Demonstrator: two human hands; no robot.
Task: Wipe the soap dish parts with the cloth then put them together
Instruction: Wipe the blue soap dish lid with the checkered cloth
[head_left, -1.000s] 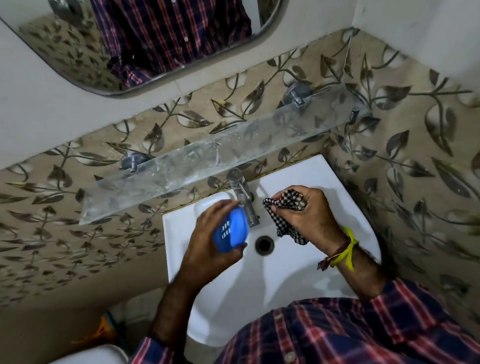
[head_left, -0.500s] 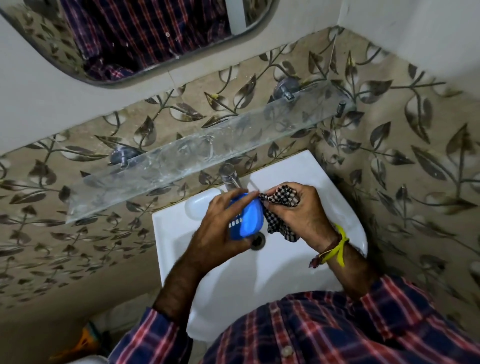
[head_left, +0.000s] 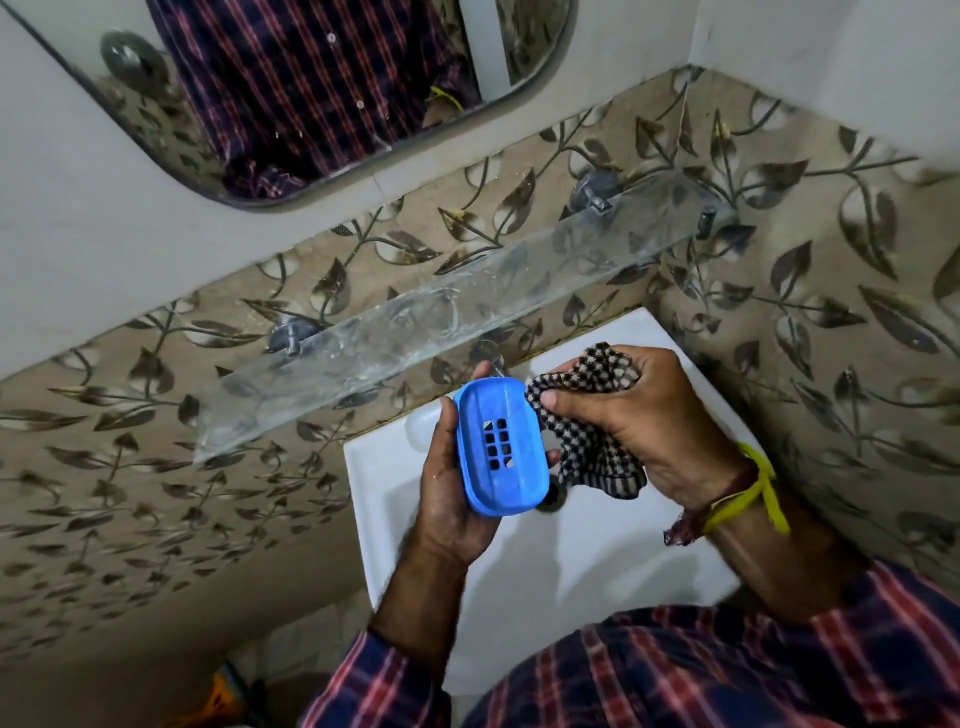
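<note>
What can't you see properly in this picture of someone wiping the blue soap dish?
Head view only:
- Blue soap dish underside: hidden by the left hand.
- Tap: mostly behind dish and glass shelf.
- Drain: partly covered by the dish.
- Checked cloth: bunched in the right hand.

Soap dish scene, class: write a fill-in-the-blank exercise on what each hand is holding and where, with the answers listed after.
1. The left hand grips a soap dish part whose colour is ____.
2. The right hand holds a checked ____.
3. Both hands are above a white ____.
4. On the wall above the tap, below the mirror, runs a shelf made of ____.

Missing words: blue; cloth; sink; glass
</note>
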